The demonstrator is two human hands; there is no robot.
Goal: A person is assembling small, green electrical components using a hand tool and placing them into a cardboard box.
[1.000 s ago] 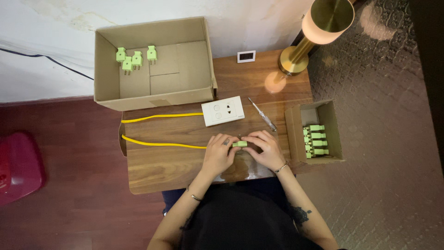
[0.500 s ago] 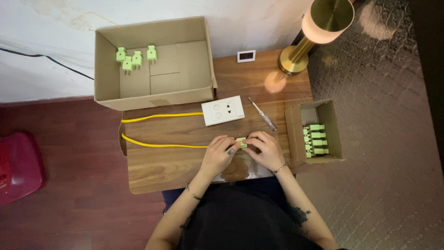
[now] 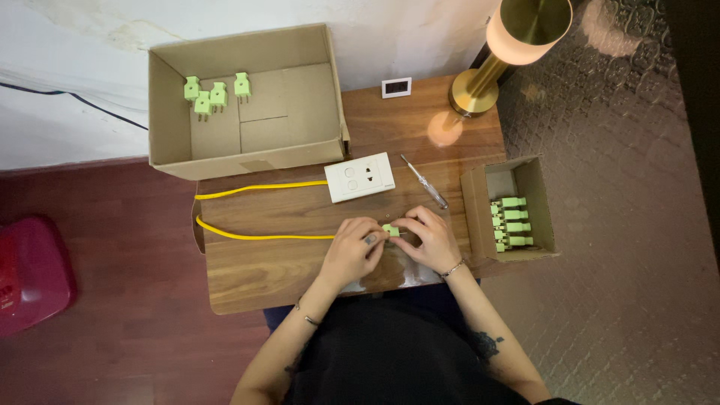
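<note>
Fingers (image 3: 373,238) of both hands meet over a small light-green plug (image 3: 391,230), pinching it from either side just above the front half of a wooden desk (image 3: 255,274). Seen from above, the left hand (image 3: 354,247) grips the plug's left end, where a yellow cable (image 3: 262,237) reaches it; whether the cable is joined to the plug cannot be told. The right hand (image 3: 426,238) curls around the plug's right end, fingertips pressed together on it. Both wrists wear thin bracelets.

From the hands, the yellow cable runs left across the desk, loops at the desk's left edge, and returns along a second line to a white wall socket plate (image 3: 359,177) lying flat just behind the hands. Just right of the plate rests a slim screwdriver (image 3: 424,181) with a clear handle, tilted diagonally.

At the desk's right edge sits a small open cardboard box (image 3: 517,174) holding a stacked row of green plugs (image 3: 510,223). At the back left stands a large open cardboard box (image 3: 315,112) with four more green plugs (image 3: 214,93) gathered in its far left corner. At the back of the desk are a small white display (image 3: 396,87) and a brass lamp (image 3: 499,60), lit. A red object (image 3: 30,274) lies on the floor at the far left.
</note>
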